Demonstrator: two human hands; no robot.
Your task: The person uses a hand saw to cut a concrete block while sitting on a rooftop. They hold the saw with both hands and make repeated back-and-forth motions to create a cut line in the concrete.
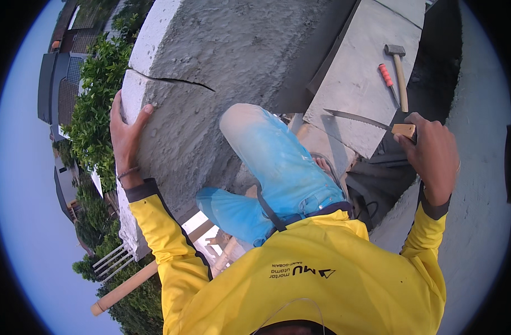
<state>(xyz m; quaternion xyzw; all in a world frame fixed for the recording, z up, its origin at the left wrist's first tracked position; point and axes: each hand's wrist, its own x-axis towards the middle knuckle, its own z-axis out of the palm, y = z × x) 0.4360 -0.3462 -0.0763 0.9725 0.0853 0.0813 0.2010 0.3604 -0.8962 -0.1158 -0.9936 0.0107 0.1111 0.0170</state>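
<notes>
My left hand (128,133) is spread over the edge of a rough grey concrete block wall (211,61), fingers on its white outer side and thumb on the inner face. Just above that hand, a dark narrow cut (172,81) runs into the wall from its edge. At the right, my right hand (436,152) is closed round the wooden handle of a hand saw (360,118). The toothed blade points left, over a pale plank (373,72). Part of the handle is hidden inside my fist.
A hammer (400,75) and a red-handled screwdriver (388,78) lie on the plank. My knee (250,120) is bent against the wall. Beside the plank are dark gaps and a grey wall (481,156). Beyond the left edge there is a drop, with trees (96,106) and a bamboo pole (124,287).
</notes>
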